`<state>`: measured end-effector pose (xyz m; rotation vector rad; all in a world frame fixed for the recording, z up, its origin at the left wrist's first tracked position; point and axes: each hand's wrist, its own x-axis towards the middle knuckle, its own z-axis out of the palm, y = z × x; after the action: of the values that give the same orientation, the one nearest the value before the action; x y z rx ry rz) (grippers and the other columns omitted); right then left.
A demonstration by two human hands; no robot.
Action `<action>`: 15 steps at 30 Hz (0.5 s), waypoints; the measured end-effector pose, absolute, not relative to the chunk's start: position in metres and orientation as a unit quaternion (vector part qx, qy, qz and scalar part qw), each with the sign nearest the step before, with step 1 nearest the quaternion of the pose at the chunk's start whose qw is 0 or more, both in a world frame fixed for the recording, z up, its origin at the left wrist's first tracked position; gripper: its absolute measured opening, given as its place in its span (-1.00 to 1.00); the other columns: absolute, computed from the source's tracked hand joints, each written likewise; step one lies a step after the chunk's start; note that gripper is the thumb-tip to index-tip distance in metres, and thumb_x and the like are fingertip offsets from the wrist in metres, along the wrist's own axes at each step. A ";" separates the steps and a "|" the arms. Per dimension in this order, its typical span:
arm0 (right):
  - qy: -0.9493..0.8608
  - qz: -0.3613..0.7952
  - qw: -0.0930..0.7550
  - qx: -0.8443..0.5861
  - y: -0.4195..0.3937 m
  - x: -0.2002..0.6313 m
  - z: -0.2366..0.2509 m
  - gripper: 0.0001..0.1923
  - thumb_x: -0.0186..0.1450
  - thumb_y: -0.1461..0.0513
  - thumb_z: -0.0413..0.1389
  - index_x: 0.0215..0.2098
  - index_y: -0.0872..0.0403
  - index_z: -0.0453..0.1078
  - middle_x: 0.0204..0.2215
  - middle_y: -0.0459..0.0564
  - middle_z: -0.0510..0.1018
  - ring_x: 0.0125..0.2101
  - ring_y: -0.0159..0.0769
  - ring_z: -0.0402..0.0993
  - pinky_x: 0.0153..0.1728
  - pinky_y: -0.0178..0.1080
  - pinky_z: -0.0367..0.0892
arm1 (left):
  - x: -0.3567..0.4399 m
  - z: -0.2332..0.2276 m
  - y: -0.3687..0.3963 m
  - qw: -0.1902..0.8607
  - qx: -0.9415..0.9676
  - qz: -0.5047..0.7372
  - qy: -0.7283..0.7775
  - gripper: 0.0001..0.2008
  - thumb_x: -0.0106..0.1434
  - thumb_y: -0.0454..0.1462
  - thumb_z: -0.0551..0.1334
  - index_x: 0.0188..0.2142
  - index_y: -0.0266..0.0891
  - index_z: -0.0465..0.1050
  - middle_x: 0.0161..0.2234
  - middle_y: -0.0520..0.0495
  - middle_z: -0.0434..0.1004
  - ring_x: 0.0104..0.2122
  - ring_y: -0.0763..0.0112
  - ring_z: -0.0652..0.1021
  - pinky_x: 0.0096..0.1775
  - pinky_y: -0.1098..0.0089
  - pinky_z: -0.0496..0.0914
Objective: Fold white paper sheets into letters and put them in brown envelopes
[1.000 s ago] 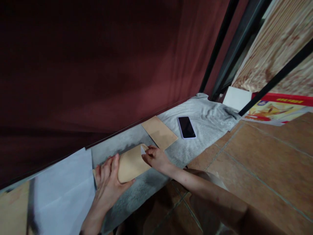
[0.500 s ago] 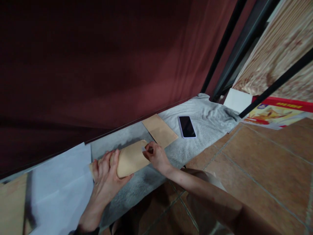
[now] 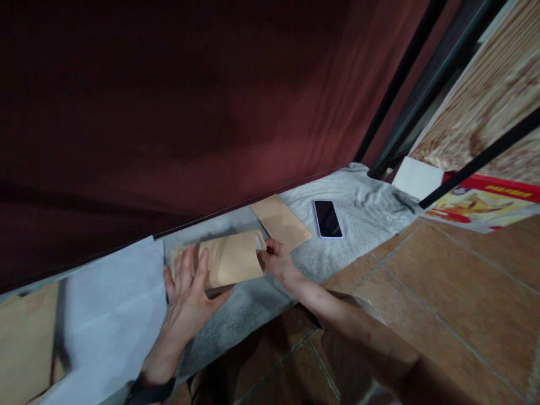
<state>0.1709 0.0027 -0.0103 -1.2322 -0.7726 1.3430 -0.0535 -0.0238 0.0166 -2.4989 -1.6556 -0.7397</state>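
A tan paper envelope (image 3: 232, 259) lies lengthwise on the grey cloth, its right end slightly raised. My left hand (image 3: 185, 289) rests over its left part with the fingers spread and the thumb along the near edge. At the right end, my right hand (image 3: 278, 260) pinches the envelope's edge between thumb and curled fingers. A small white piece (image 3: 258, 242) shows at that end; whether it is paper inside or part of the envelope I cannot tell. Just beyond my right hand lies a second tan envelope (image 3: 282, 219), flat on the cloth.
A phone (image 3: 327, 219) lies on the grey cloth (image 3: 358, 197) to the right. White paper sheets (image 3: 113, 315) and more tan paper (image 3: 27, 337) are at left. A dark red curtain (image 3: 189, 112) hangs behind. Black poles (image 3: 485, 157) and a colourful box (image 3: 485, 199) stand at right.
My right fingers have shifted from the white piece at the envelope's end to its right edge. My left fingers have spread and flattened. The view has shifted slightly.
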 end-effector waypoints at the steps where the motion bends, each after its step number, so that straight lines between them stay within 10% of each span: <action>1: -0.296 0.576 0.562 -0.514 0.004 0.172 -0.008 -0.89 0.06 0.27 0.18 -0.47 0.02 0.31 -0.59 -0.19 0.41 -0.54 -0.37 0.32 -0.47 -0.31 0.26 | -0.050 0.017 -0.025 0.014 -0.786 -0.269 -0.556 0.03 0.19 0.11 0.28 0.45 -0.20 -0.20 0.46 -0.40 -0.21 0.42 -0.23 -0.06 0.32 -0.28 -0.15; 6: -0.236 0.613 0.585 -0.475 -0.001 0.165 -0.004 -0.77 0.00 0.21 0.23 -0.36 0.02 0.34 -0.40 -0.10 0.56 -0.38 -0.26 0.49 -0.37 -0.25 0.42 | -0.023 0.016 -0.034 -0.280 -0.522 -0.448 -0.670 -0.06 0.26 0.08 0.26 0.45 -0.14 -0.17 0.40 -0.35 0.02 0.35 -0.02 0.22 0.23 -0.03 0.31; 10: -0.250 0.644 0.565 -0.451 -0.013 0.147 -0.007 -0.66 0.00 0.19 0.26 -0.24 0.00 0.39 -0.27 -0.07 0.61 -0.27 -0.20 0.55 -0.27 -0.19 0.47 | 0.000 0.016 -0.037 -0.616 -0.280 -0.486 -0.552 -0.43 0.30 -0.06 0.27 0.23 -0.20 0.28 0.07 -0.28 0.55 0.02 0.16 0.60 -0.02 0.17 0.55; 15: -0.268 0.660 0.533 -0.456 -0.027 0.135 -0.005 -0.68 0.00 0.22 0.24 -0.24 -0.01 0.42 -0.28 -0.09 0.61 -0.28 -0.24 0.54 -0.30 -0.24 0.47 | 0.004 0.014 -0.037 -0.645 -0.191 -0.526 -0.521 -0.69 0.07 -0.32 0.44 -0.17 -0.24 0.53 -0.14 -0.12 0.67 -0.25 0.32 0.66 -0.25 0.38 0.57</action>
<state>0.1354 -0.0267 -0.0046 -1.0870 -0.6399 1.5731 0.0044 -0.0371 0.0135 -1.1325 -3.0963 -3.1259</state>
